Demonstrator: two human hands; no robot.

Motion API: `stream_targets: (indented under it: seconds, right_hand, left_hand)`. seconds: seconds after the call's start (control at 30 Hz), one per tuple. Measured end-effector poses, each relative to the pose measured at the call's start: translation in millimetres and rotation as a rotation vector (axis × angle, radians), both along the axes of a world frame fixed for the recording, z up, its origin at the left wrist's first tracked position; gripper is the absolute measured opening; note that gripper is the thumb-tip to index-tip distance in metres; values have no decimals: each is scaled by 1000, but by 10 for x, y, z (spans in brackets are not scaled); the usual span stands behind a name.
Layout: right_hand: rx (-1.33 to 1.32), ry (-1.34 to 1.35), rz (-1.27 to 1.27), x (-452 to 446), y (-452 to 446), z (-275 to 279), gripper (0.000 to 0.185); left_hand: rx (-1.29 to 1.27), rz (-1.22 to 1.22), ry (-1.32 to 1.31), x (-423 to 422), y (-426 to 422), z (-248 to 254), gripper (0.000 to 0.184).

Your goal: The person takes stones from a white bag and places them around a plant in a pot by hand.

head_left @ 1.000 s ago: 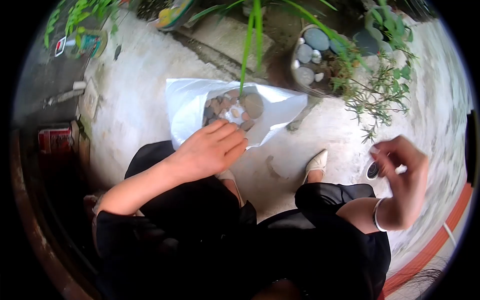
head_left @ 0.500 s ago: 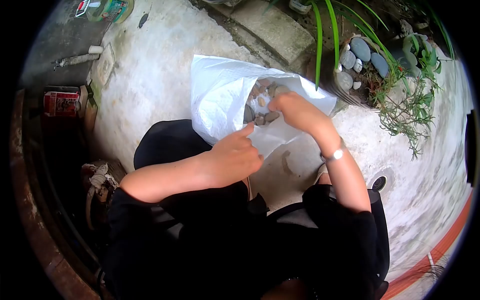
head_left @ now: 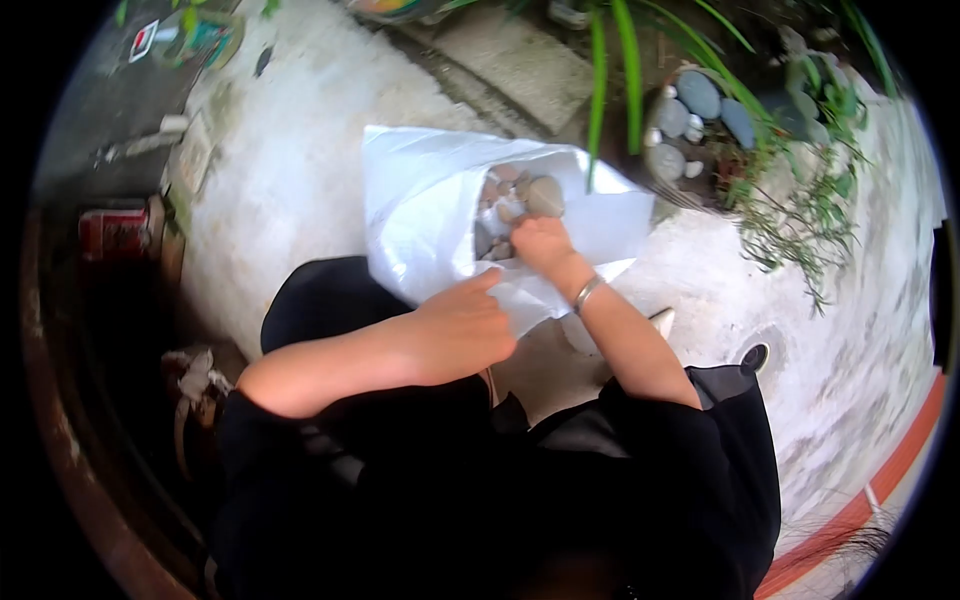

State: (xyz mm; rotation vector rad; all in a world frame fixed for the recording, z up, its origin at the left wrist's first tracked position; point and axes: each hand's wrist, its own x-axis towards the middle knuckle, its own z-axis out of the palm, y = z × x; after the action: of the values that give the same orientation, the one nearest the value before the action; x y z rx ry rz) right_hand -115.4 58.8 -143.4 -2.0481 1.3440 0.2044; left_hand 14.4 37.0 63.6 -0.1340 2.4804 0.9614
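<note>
Step in hand looks like sorting or picking among stones [head_left: 513, 209] inside the mouth of the white bag [head_left: 415, 205], which lies on the concrete floor [head_left: 300, 130]. Right hand [head_left: 543, 245] reaches in over the near rim, wrist bent, fingers curled down at the stones; can't tell if it grips one. Left hand [head_left: 465, 325] sits at the near rim, index finger extended, others curled; grip on the plastic unclear. Next move calls for a steady, open mouth.

Soft daylight (edges fisheye-warped, dark).
</note>
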Motion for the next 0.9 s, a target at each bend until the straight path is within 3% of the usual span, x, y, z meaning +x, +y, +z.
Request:
stream_targets:
  seconds: [0.03, 0.1, 0.17, 0.3, 0.37, 0.4, 0.43, 0.47, 0.53, 0.6, 0.67, 0.73, 0.77, 0.9]
  right_hand:
    - [-1, 21, -28, -19, -1, 39, 19]
    - [-20, -215, -274, -139, 63, 128, 14]
    - [-226, -611, -467, -372, 72, 465, 18]
    - [-216, -847, -806, -1024, 214, 1167, 25]
    - [-128, -592, -806, -1374, 348, 1421, 23]
    - [-80, -529, -880, -1524, 460, 1460, 19]
    - [55, -586, -1120, -1628, 561, 1552, 15]
    - [67, -450, -1095, -1864, 707, 1449, 15]
    - [15, -694, -1304, -2003, 797, 1581, 13]
    - [-111, -716, -1384, -2112, 783, 1606, 16]
    - [-156, -682, -1421, -2123, 733, 1569, 19]
    - [-235, -856, -1430, -2126, 674, 1471, 20]
    - [-236, -898, -1426, -2125, 629, 1453, 19]
    - [-232, -687, -1417, -2098, 438, 1434, 15]
  left_hand:
    - [-1, 40, -17, 4, -21, 2, 14]
    - [-3, 98, -29, 0, -54, -15, 16]
    - [25, 113, 14, -33, -108, -41, 16]
    - [-20, 217, 193, -424, -199, -54, 22]
    - [-70, 294, 312, -685, -239, -113, 23]
    - [-40, 328, 429, -871, -246, -158, 23]
    - [-10, 361, 548, -1039, -261, -212, 24]
    - [54, 352, 603, -1211, -241, -274, 27]
    - [119, 342, 662, -1499, -212, -419, 31]
    - [-64, 317, 667, -1715, -245, -530, 31]
    - [-63, 314, 677, -1809, -293, -593, 24]
    - [-25, 497, 796, -1861, -294, -651, 25]
    - [-88, 481, 756, -1840, -335, -683, 37]
    - [-27, 573, 826, -1831, -426, -794, 42]
